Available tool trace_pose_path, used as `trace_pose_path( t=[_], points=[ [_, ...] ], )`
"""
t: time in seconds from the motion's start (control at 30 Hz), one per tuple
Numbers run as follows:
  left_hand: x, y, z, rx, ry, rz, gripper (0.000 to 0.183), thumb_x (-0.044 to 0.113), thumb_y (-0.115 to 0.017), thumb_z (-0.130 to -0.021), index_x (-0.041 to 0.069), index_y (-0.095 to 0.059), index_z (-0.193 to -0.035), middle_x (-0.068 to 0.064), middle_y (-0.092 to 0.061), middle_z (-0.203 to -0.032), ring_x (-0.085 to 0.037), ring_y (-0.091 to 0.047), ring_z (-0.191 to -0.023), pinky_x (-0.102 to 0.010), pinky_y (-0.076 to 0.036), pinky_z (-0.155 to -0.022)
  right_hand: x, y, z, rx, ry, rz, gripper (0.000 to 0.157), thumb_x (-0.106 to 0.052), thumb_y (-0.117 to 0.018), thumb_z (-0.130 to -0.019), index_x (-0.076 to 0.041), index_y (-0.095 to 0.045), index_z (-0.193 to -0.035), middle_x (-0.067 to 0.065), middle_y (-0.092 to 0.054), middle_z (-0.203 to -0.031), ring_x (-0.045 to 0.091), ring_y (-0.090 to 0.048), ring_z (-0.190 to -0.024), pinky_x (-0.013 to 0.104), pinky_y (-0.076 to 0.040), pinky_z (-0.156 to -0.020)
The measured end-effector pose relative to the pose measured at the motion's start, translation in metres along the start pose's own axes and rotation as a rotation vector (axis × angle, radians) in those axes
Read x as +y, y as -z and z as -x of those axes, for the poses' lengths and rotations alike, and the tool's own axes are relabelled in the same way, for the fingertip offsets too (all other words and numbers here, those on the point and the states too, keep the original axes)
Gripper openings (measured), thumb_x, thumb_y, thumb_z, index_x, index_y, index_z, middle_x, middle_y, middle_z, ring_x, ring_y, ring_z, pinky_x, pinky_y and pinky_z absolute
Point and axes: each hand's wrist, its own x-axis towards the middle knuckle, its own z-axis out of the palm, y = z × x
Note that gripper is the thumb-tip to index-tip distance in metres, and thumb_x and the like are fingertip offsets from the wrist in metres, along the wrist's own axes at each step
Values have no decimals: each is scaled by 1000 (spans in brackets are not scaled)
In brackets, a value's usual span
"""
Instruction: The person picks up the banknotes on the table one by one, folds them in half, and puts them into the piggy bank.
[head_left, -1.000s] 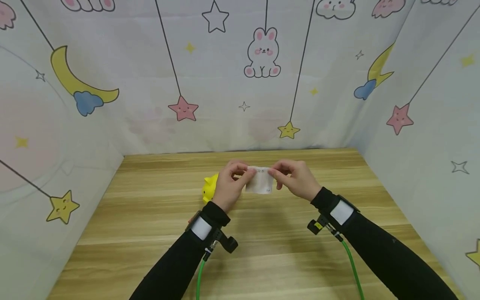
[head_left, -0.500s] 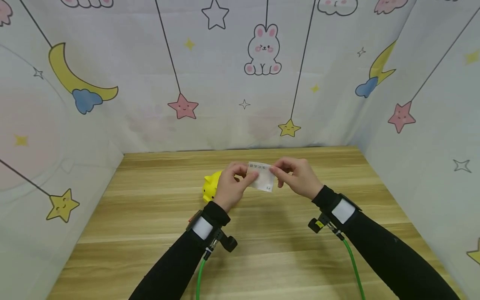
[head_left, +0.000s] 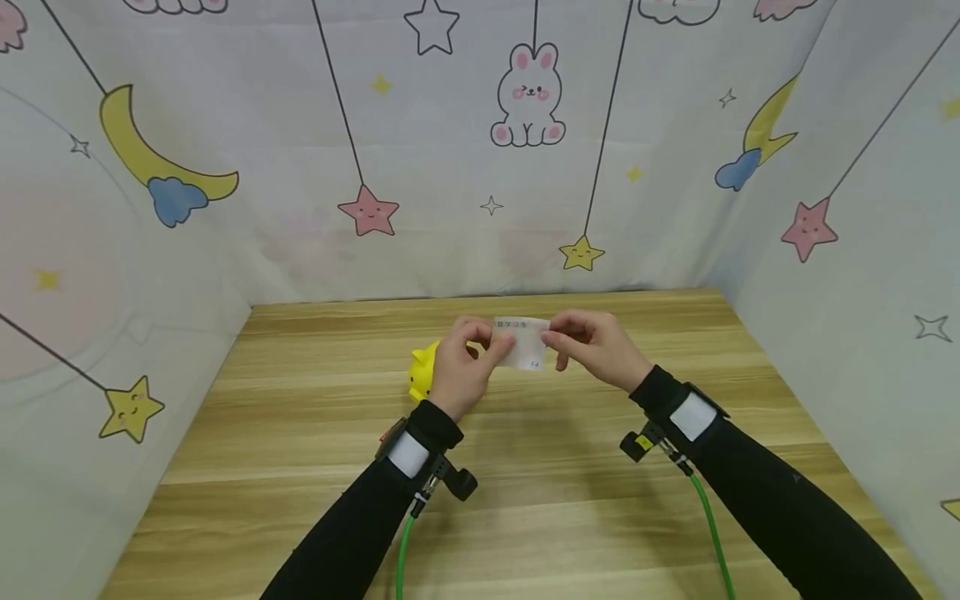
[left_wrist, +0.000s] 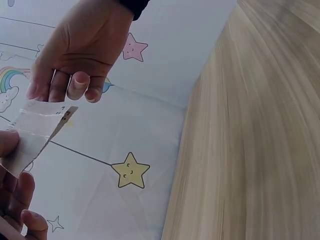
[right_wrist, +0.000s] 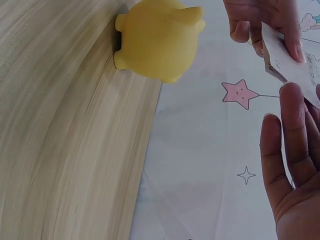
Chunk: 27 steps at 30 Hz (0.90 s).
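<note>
A small white piece of paper (head_left: 527,350) with printed characters along its top edge is held up in front of me over the table. My left hand (head_left: 459,368) pinches its left side, thumb lying across the near face. On the right edge, my right hand (head_left: 598,348) pinches it between thumb and fingertips. From the left wrist view the paper (left_wrist: 36,129) appears folded, with two layers spreading apart at one end. In the right wrist view, the other fingers of my right hand (right_wrist: 295,150) extend loosely beside the paper (right_wrist: 287,62).
A yellow pig figure (head_left: 422,372) stands on the wooden table (head_left: 322,467) behind my left hand, partly hidden by it. White cloth (head_left: 450,258) printed with stars, moons and a rabbit encloses the back and sides. Green cables (head_left: 708,525) run from both wrist cameras.
The paper has risen slightly; it tilted midway and is now nearly level, its printed top row showing more fully. Both hands keep their pinch.
</note>
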Motion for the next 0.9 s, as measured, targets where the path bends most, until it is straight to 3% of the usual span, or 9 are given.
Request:
trace_pose_path(
  t=[0.17, 0.3, 0.5, 0.63, 0.9],
  points=[
    [3, -1, -1, 22, -45, -7, 15, 33, -67, -89, 22, -58, -82, 9, -50, -98, -11, -47, -83, -32, -35, -63, 1, -1, -1, 19, -2, 16, 5, -1, -56, -93, -1, -59, -96, 3, -60, -76, 28, -58, -62, 31, -44, -55],
    [3, -3, 0, 42, -63, -23, 15, 34, -67, -89, 23, -59, -83, 10, -51, -100, -12, -48, -82, -32, -35, -62, 16, -3, -1, 51, -5, 28, 4, -2, -57, -93, -5, -60, -93, 1, -59, -73, 25, -58, -60, 30, -39, -48],
    [-5, -4, 5, 24, -1, -43, 19, 44, -68, -86, 27, -64, -93, 10, -51, -100, -19, -50, -83, -32, -37, -60, 33, -3, -1, 85, -9, 33, 4, -10, -59, -93, -13, -61, -93, -1, -59, -74, 21, -57, -59, 30, -41, -48],
    [-7, -4, 8, -8, 23, -36, 18, 43, -68, -86, 25, -64, -90, 10, -51, -100, -17, -50, -84, -33, -39, -63, 35, -2, 0, 100, 14, 23, 5, -10, -59, -93, -14, -61, -94, 5, -58, -75, 21, -57, -58, 31, -41, -48],
    [-6, -8, 7, 36, -47, -48, 15, 34, -67, -88, 23, -58, -83, 9, -51, -94, -12, -48, -82, -32, -38, -63, 35, -2, -2, 112, 12, 25, 4, -11, -59, -93, -14, -61, -94, 8, -58, -74, 21, -57, -58, 31, -40, -47]
  ],
)
